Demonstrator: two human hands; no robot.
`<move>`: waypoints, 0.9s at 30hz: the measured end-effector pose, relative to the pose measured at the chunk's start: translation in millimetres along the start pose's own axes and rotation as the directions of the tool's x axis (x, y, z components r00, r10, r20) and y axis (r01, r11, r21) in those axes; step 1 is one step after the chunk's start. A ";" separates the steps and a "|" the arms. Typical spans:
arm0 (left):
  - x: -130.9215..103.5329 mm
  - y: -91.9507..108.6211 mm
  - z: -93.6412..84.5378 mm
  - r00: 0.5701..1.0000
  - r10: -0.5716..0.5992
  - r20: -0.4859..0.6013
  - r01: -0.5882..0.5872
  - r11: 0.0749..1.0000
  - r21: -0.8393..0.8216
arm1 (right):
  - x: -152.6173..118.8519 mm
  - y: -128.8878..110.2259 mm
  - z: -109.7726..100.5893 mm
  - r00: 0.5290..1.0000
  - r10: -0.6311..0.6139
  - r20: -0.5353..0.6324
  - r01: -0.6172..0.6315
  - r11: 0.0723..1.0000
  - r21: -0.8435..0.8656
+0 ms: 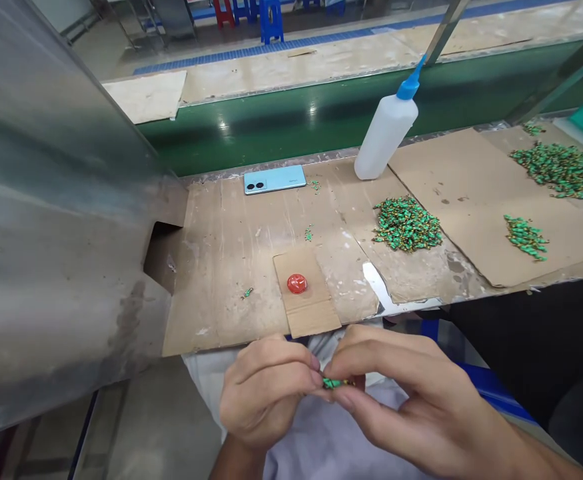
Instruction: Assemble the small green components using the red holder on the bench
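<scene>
Just past the bench's front edge, over my lap, my left hand (271, 390) and my right hand (401, 393) meet at their fingertips. Between them they pinch a small green piece with gold-coloured ends (332, 383); the fingers cover part of it. In front of my hands a glossy red blob (297, 283) sits on a small strip of cardboard (311, 317). One loose green-and-gold piece (247, 293) lies left of that strip. A large pile of similar pieces (407, 224) rests to the right.
A light-blue phone (276, 179) lies at the back. A white squeeze bottle (386, 133) with a blue nozzle stands behind the pile. More green pieces (561, 170) lie at right, with a smaller group (525, 237) nearer. A metal panel (71, 220) bounds the left side.
</scene>
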State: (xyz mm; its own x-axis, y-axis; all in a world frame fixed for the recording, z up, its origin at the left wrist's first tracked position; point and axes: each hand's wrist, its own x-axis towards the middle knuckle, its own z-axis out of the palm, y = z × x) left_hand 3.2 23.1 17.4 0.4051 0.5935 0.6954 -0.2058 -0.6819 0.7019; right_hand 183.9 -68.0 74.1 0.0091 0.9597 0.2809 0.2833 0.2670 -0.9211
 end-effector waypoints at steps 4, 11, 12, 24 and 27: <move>-3.0 -3.4 3.2 0.999 -0.023 -0.032 0.023 1.000 -0.002 | 2.3 3.3 0.0 1.000 -0.017 0.022 0.017 1.000 -0.013; 2.4 -2.1 2.8 0.999 -0.043 -0.005 0.043 0.999 -0.021 | 6.4 7.6 0.7 0.995 -0.086 0.048 0.089 0.994 -0.066; 3.5 -1.6 2.6 0.999 -0.046 -0.008 0.046 0.999 -0.016 | 7.0 7.6 0.1 0.994 -0.093 0.052 0.096 0.993 -0.073; 0.1 -4.5 2.8 0.995 -0.080 -0.059 0.078 0.996 -0.046 | 10.8 7.8 0.8 0.986 -0.151 0.064 0.158 0.979 -0.126; -3.6 -6.4 3.7 0.994 -0.063 -0.090 0.060 0.998 -0.026 | 11.2 7.6 1.0 0.993 -0.108 0.039 0.111 0.989 -0.098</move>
State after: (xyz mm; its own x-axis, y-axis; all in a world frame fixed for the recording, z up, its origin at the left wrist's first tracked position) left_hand 6.4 23.7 9.8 0.3349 0.6713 0.6612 -0.2043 -0.6333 0.7465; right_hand 185.2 -55.1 70.0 -0.0592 0.9280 0.3679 0.3754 0.3622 -0.8532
